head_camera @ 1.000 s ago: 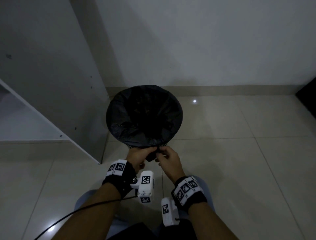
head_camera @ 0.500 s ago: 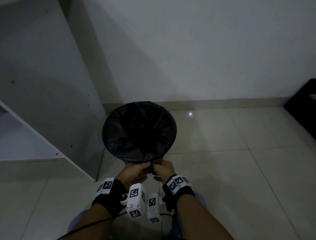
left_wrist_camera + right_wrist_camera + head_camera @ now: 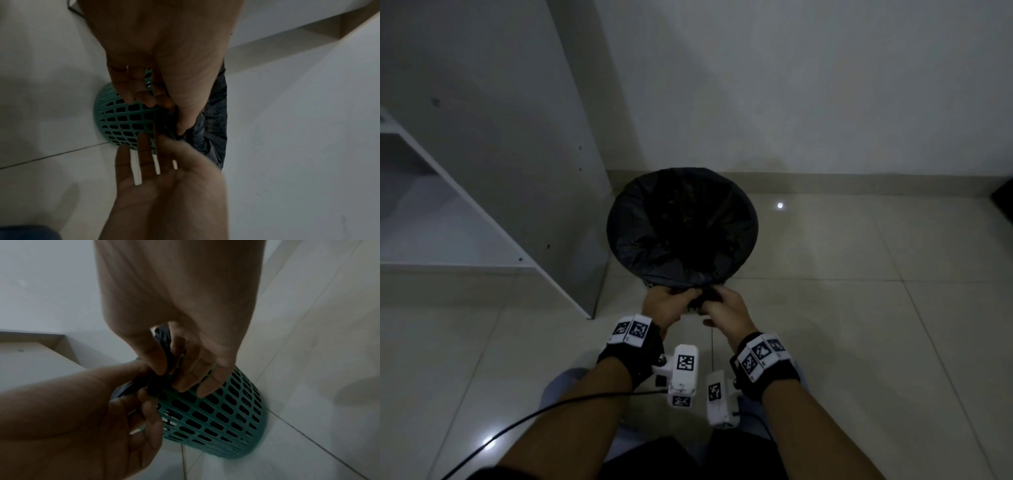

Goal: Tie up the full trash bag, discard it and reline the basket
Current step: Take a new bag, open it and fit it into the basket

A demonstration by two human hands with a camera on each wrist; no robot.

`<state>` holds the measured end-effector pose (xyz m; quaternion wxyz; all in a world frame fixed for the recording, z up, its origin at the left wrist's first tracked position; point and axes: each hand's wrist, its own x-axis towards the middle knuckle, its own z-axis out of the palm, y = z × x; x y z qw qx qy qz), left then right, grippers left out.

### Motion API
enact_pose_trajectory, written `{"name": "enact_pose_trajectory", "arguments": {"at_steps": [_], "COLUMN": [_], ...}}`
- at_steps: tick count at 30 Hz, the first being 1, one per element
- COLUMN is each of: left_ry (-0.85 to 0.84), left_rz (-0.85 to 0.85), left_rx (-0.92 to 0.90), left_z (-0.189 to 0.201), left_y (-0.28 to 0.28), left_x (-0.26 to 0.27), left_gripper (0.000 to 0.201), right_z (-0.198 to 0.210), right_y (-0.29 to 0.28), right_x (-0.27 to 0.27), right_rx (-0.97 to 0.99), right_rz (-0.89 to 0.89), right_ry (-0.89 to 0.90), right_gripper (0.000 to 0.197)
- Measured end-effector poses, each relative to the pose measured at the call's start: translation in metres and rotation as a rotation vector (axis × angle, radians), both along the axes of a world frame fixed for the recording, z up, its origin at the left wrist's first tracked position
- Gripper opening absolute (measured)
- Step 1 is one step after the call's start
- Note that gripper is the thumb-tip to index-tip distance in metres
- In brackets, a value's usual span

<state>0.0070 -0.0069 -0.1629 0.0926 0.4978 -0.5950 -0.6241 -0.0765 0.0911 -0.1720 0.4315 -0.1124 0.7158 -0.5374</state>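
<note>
Head view: bag (image 3: 681, 226) seated in basket (image 3: 216, 415), on floor beside shelf (image 3: 493, 164). Bunched bag edge pinched at near rim by left hand (image 3: 664, 306) and right hand (image 3: 724, 310); slack judged gathered for knotting.

hands: left hand (image 3: 662, 306) and right hand (image 3: 724, 310) drawn together | trash bag (image 3: 681, 226) edge: bunched tighter

Cabinet panel (image 3: 524, 178) stands close at the basket's (image 3: 216, 417) left; wall (image 3: 791, 85) behind; open tiled floor (image 3: 876, 325) lies to its right and front.
</note>
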Motion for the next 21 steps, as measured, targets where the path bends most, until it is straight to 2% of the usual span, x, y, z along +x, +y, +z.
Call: {"name": "enact_pose_trajectory", "arguments": {"at_steps": [4, 9, 12, 14, 16, 18, 21], "left_ry": [-0.005, 0.058, 0.105, 0.109, 0.081, 0.038, 0.019], "left_rz": [0.024, 0.013, -0.021, -0.039, -0.064, -0.110, -0.162], "left_rx": [-0.058, 0.123, 0.234, 0.230, 0.226, 0.244, 0.234], "left_z": [-0.005, 0.000, 0.004, 0.004, 0.003, 0.001, 0.001], "left_y": [0.002, 0.007, 0.006, 0.002, -0.002, -0.003, -0.001], "left_x": [0.001, 0.001, 0.004, 0.006, 0.006, 0.007, 0.007], "left_gripper": [0.013, 0.021, 0.022, 0.023, 0.022, 0.018, 0.014], "right_z": [0.001, -0.012, -0.014, -0.012, -0.010, -0.011, -0.015], "right_y": [0.007, 0.001, -0.009, -0.014, -0.015, -0.014, -0.008], "right_x": [-0.002, -0.003, -0.003, -0.005, -0.008, -0.009, -0.008], "right_rx": [-0.079, 0.010, 0.073, 0.113, 0.174, 0.199, 0.224], "right_rz": [-0.003, -0.008, -0.053, -0.059, -0.009, 0.036, 0.010], "right_ry": [-0.022, 0.095, -0.052, -0.116, -0.012, 0.179, 0.375], "right_gripper": [0.018, 0.023, 0.024, 0.019, 0.014, 0.013, 0.026]}}
